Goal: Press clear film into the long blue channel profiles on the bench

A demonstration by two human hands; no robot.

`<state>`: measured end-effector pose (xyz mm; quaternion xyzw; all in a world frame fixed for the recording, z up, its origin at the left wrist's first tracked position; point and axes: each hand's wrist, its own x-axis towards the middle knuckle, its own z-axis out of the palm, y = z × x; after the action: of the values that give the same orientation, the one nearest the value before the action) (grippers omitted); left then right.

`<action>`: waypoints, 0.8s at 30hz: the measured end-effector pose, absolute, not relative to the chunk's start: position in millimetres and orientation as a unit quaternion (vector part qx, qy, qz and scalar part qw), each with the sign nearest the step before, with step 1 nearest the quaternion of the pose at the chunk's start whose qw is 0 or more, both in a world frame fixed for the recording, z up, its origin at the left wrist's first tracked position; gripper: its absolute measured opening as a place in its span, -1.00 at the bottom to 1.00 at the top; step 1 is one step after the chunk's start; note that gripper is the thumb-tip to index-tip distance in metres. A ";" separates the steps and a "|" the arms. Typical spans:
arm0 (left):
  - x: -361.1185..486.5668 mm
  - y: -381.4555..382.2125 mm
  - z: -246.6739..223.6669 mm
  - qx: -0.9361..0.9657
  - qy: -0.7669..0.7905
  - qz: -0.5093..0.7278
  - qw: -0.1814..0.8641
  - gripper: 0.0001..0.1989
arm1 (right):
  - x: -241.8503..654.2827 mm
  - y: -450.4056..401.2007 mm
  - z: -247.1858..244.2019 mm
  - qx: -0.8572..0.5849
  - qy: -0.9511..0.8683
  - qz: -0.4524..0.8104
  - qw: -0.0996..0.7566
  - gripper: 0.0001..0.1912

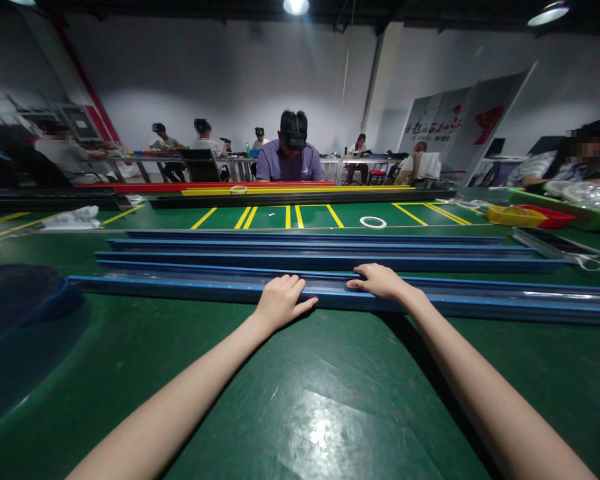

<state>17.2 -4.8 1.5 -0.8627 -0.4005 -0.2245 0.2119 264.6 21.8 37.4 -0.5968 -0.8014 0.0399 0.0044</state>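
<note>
A long blue channel strip (pixel 215 287) with raised side walls lies across the green table in front of me. My left hand (pixel 281 301) grips its near wall, with the fingers bent over the rim and the thumb stretched to the right along the front side. Farther right, my right hand (pixel 379 281) reaches over the same strip, its curled fingers at the far wall and its thumb above the trough. The undersides of both hands are hidden. Just behind lie several more blue channel strips (pixel 320 259), roughly parallel to it.
A blue transparent roll (pixel 20 307) lies at the left. Beyond the strips are a white ring (pixel 373 222), yellow strips (pixel 300 191), black strips and a red one. Trays (pixel 517 215) and a phone (pixel 550 241) stand right. A co-worker (pixel 293 157) sits opposite; others sit farther back.
</note>
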 end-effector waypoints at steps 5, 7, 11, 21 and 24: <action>16.8 -5.0 1.6 -0.861 -0.403 -0.221 0.217 -0.61 | 264.4 22.7 37.9 -0.599 -0.800 0.040 0.000 -0.48; 16.9 -5.1 1.7 -0.861 -0.403 -0.220 0.218 -0.61 | 264.3 22.7 37.9 -0.597 -0.801 0.041 0.001 -0.48; 17.1 -5.3 2.1 -0.861 -0.404 -0.220 0.216 -0.62 | 264.3 22.0 38.3 -0.595 -0.803 0.043 0.004 -0.47; 17.3 -6.0 2.9 -0.862 -0.403 -0.223 0.210 -0.62 | 263.5 21.4 40.3 -0.597 -0.801 0.049 0.000 -0.47; 17.4 -5.5 2.4 -0.863 -0.402 -0.223 0.208 -0.62 | 263.5 21.1 40.1 -0.598 -0.800 0.047 -0.001 -0.48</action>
<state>17.4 -5.5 2.4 -0.8631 -0.4022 -0.2230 0.2084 263.5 21.1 40.1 -0.5979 -0.8002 0.0470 -0.0014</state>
